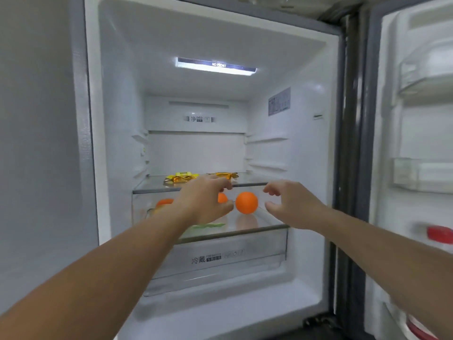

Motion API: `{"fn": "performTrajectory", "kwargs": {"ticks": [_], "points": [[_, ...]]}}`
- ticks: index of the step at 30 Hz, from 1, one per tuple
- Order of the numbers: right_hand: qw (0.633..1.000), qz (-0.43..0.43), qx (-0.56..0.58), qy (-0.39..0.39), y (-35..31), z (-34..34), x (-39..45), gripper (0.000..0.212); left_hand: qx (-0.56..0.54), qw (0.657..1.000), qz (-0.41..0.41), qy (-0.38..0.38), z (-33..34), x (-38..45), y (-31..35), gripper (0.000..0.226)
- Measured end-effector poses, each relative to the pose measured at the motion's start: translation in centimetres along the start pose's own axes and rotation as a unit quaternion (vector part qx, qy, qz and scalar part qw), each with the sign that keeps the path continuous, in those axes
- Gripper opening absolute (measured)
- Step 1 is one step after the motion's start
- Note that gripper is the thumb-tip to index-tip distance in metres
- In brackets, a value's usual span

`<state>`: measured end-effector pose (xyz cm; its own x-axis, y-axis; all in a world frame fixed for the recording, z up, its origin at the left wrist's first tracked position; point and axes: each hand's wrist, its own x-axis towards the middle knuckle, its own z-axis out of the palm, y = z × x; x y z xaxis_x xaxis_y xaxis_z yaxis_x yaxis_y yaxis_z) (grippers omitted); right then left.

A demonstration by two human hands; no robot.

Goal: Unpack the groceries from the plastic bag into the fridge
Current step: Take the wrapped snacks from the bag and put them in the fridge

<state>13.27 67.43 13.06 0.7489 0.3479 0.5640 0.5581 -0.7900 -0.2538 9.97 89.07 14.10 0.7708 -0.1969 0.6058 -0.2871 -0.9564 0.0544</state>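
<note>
The fridge stands open in front of me. An orange (246, 202) sits on the lower glass shelf (269, 223), between my two hands. My left hand (206, 202) reaches in just left of it, fingers loosely spread and holding nothing. My right hand (291, 204) hovers just right of the orange, fingers relaxed, not touching it. Two more oranges lie behind my left hand: one (222, 198) peeks past the fingers, another (164, 202) is further left. Yellow wrapped packets (180, 178) lie on the upper glass shelf (152, 186). The plastic bag is out of view.
A green item (208, 225) lies at the front of the lower shelf. Below it is a clear crisper drawer (220, 261). The open door on the right carries bins (421, 175) and a red-capped bottle (440, 234). A grey wall runs along the left.
</note>
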Motion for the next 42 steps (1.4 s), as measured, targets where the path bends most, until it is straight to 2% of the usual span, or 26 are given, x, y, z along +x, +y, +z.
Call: {"fn": "performTrajectory", "kwargs": {"ticks": [6, 13, 18, 24, 32, 38, 42], "points": [[0.992, 0.118, 0.037, 0.000, -0.8, -0.5, -8.4, 0.031, -0.086, 0.990, 0.073, -0.080, 2.6, -3.4, 2.8, 0.044], [0.983, 0.170, -0.070, 0.000, -0.2, -6.2, -19.6, 0.039, -0.151, 0.969, 0.146, -0.129, 4.3, -6.7, 10.2, 0.044], [0.965, 0.231, -0.123, 0.034, 1.1, -13.8, -28.7, 0.038, -0.185, 0.949, 0.213, -0.143, 3.1, -9.0, 20.1, 0.043], [0.926, 0.334, -0.172, 0.044, 2.6, -24.1, -44.5, 0.040, -0.251, 0.910, 0.298, -0.142, 2.1, -15.1, 37.6, 0.040], [0.834, 0.484, -0.243, 0.110, 0.7, -37.7, -66.3, 0.036, -0.368, 0.805, 0.433, -0.169, -2.3, -24.4, 62.3, 0.043], [0.717, 0.611, -0.287, 0.176, -3.3, -44.0, -80.2, 0.032, -0.423, 0.696, 0.550, -0.184, -6.4, -33.0, 77.5, 0.037], [0.638, 0.681, -0.308, 0.185, -6.8, -46.1, -87.3, 0.040, -0.451, 0.622, 0.610, -0.196, -8.8, -37.7, 85.2, 0.032]]}}
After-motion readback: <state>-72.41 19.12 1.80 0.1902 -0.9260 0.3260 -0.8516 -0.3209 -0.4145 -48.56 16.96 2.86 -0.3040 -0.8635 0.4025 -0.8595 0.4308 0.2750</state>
